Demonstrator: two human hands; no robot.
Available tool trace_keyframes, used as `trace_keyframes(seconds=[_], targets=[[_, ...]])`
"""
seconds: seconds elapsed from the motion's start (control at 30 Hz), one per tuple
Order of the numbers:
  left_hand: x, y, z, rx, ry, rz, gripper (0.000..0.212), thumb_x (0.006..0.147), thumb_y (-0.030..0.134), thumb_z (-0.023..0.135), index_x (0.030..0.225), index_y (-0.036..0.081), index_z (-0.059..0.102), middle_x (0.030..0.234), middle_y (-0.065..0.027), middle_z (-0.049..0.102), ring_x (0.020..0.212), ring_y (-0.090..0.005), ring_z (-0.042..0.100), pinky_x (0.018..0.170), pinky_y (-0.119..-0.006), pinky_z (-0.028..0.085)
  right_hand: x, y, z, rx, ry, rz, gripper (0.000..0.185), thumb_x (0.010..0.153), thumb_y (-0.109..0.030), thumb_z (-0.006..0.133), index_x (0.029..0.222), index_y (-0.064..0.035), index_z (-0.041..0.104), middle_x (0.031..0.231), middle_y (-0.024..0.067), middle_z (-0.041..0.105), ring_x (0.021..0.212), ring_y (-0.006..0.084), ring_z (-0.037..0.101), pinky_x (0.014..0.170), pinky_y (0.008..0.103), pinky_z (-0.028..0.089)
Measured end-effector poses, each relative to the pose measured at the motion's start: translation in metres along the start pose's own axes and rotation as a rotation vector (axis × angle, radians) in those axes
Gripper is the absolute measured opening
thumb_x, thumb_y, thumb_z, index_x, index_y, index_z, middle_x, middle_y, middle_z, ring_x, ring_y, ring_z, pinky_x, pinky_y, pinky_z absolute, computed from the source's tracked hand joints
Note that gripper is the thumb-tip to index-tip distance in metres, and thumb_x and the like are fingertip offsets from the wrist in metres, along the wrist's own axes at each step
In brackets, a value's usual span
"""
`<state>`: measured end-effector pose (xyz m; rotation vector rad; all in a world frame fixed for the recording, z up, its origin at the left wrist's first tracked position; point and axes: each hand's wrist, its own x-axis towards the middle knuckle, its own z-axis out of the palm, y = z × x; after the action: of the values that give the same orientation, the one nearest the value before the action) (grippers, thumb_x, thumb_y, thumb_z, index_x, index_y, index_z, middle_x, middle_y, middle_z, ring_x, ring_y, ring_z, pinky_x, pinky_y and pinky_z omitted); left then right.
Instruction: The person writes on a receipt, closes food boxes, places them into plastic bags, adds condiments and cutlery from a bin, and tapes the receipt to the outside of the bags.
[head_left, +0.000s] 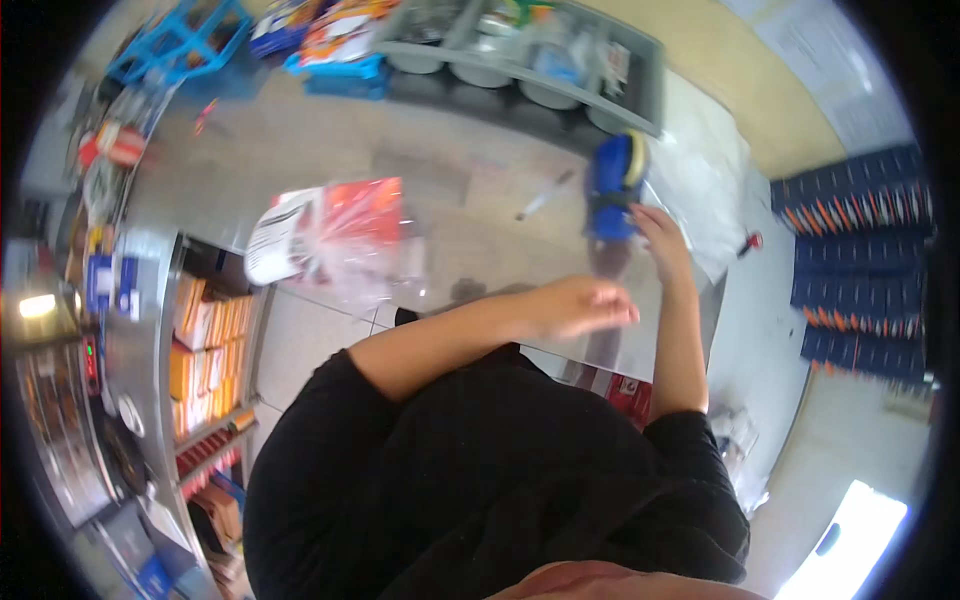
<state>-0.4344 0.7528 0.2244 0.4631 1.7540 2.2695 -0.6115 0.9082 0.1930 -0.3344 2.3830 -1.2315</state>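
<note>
On the worktop stands a blue tape dispenser (616, 187), seemingly with a yellowish roll. The fingertips of my right hand (660, 236) are at its near right edge; whether they grip it is unclear. My left hand (589, 307) hangs over the front part of the worktop, blurred, with loosely bent fingers and nothing seen in it. To the left of the dispenser lies a marker pen (544, 196). Farther left, a clear plastic bag with red and white contents (337, 236) lies at the front edge of the worktop, touched by neither hand.
A grey divided bin (517, 71) with small items stands along the back, beside blue baskets (345, 79). White plastic sheeting (697, 165) covers the right end. Shelves of orange and white packets (214, 322) are at the left; dark blue stacked boxes (859, 262) are at the right.
</note>
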Motion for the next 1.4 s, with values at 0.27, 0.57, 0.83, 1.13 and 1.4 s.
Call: trace_keyframes(seconds=[0.27, 0.57, 0.83, 1.13, 1.4], targets=[[0.117, -0.129, -0.017, -0.442, 0.448, -0.274, 0.066, 0.087, 0.060, 0.020, 0.110, 0.011, 0.057, 0.105, -0.0022, 0.059, 0.092, -0.0124, 0.049, 0.082, -0.029, 0.033, -0.080, -0.001, -0.013, 0.512, -0.054, -0.024, 0.010, 0.079, -0.012, 0.059, 0.077, -0.0025, 0.058, 0.080, 0.0024, 0.056, 0.079, 0.0109, 0.050, 0.074, 0.0242, 0.038], [0.120, -0.115, -0.004, -0.083, 0.463, -0.189, 0.047, 0.086, 0.046, 0.046, 0.115, 0.009, 0.055, 0.100, -0.0026, 0.060, 0.083, -0.0098, 0.051, 0.073, -0.024, 0.041, -0.205, 0.130, -0.011, 1.016, -0.287, 0.126, 0.010, 0.080, -0.012, 0.057, 0.075, -0.0029, 0.057, 0.081, 0.0011, 0.055, 0.075, 0.0089, 0.048, 0.068, 0.0247, 0.039], [0.118, -0.118, -0.023, -0.205, 0.528, -0.504, 0.033, 0.089, 0.035, 0.046, 0.104, 0.008, 0.059, 0.088, -0.0019, 0.062, 0.067, -0.0127, 0.057, 0.060, -0.027, 0.047, -0.185, 0.121, -0.006, 0.677, -0.272, 0.261, 0.010, 0.080, -0.012, 0.055, 0.080, -0.0022, 0.058, 0.075, 0.0033, 0.056, 0.070, 0.0105, 0.052, 0.066, 0.0237, 0.042], [0.063, 0.003, 0.006, -0.205, 0.469, -0.181, 0.039, 0.086, 0.040, 0.049, 0.107, 0.009, 0.060, 0.101, -0.0038, 0.061, 0.087, -0.0156, 0.054, 0.077, -0.029, 0.044, -0.180, 0.086, -0.041, 0.783, -0.412, -0.191, 0.013, 0.074, -0.017, 0.060, 0.070, -0.0065, 0.054, 0.077, 0.0083, 0.057, 0.072, 0.0205, 0.053, 0.067, 0.0306, 0.040], [-0.147, 0.206, -0.088, 0.743, 0.778, 0.531, 0.037, 0.088, 0.030, 0.048, 0.114, 0.006, 0.057, 0.113, -0.0058, 0.058, 0.098, -0.0119, 0.053, 0.084, -0.026, 0.037, -0.071, -0.134, 0.051, 0.561, -0.628, -0.703, 0.030, 0.076, -0.030, 0.061, 0.065, -0.0062, 0.046, 0.073, 0.0068, 0.050, 0.073, 0.0185, 0.049, 0.067, 0.0304, 0.037]])
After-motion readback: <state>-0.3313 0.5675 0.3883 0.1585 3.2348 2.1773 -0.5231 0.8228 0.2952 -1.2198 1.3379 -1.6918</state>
